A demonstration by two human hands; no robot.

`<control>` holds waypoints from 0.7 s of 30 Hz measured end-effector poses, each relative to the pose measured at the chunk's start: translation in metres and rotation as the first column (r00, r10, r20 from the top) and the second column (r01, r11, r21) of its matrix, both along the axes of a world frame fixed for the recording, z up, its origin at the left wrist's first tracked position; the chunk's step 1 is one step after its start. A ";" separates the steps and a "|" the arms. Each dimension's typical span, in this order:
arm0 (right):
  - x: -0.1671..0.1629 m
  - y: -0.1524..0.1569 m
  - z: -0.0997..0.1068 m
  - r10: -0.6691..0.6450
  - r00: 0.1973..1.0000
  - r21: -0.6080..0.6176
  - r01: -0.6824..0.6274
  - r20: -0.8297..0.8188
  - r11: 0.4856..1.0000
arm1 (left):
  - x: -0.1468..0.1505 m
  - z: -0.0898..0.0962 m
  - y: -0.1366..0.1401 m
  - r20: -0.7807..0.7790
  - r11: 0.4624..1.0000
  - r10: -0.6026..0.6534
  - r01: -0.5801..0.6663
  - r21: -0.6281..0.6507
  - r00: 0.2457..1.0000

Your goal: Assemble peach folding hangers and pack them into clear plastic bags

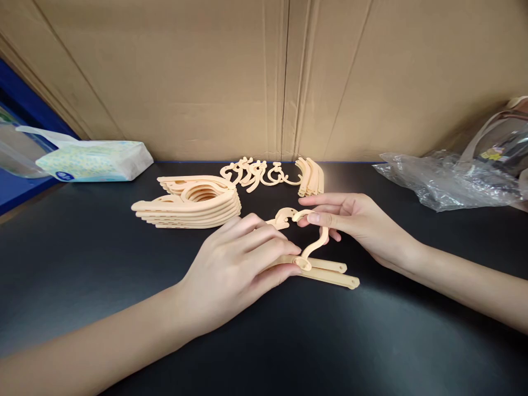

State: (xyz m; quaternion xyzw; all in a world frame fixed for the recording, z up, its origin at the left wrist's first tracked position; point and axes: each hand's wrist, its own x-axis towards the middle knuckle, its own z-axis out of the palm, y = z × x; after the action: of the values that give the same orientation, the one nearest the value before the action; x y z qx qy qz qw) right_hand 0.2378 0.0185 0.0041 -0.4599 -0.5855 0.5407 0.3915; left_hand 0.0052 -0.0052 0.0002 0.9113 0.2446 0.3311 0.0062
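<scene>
My left hand (239, 258) is closed around a peach plastic hanger, its thumb and fingertips pinching at the round base of the hook. Two straight hanger arms (328, 276) stick out to the right beneath that base. Between the thumb and fingers of my right hand (355, 220) is the curved tip of the hanger hook (318, 242). Just behind my left fingers, another curved peach piece (284, 218) shows in part. My left palm and fingers hide the rest of the hanger, so how its parts are joined there I cannot tell.
A stack of folded peach hangers (185, 212) lies behind my left hand. Loose hooks (256, 173) and a bundle of arm pieces (311, 179) are by the cardboard wall (206, 82). A tissue pack (94, 160) is at left, clear plastic bags (433, 181) at right, on the black table (289, 352).
</scene>
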 end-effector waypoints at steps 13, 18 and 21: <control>-0.001 -0.002 -0.001 0.070 0.986 -0.077 -0.082 -0.149 0.994 | -0.003 0.000 0.003 -0.042 1.000 0.024 -0.025 -0.002 0.999; -0.001 -0.002 -0.002 0.142 0.982 -0.105 -0.156 -0.127 0.982 | -0.003 0.000 0.004 -0.053 0.999 0.036 -0.035 0.033 0.998; 0.000 0.000 0.000 0.175 0.979 -0.123 -0.187 -0.103 0.975 | -0.002 0.000 0.002 -0.056 0.997 0.032 -0.028 0.076 0.998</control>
State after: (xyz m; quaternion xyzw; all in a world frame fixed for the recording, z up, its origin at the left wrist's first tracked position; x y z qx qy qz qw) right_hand 0.2374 0.0180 0.0043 -0.4043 -0.5695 0.6321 0.3357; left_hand 0.0029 -0.0033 0.0006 0.9162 0.2458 0.3140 -0.0400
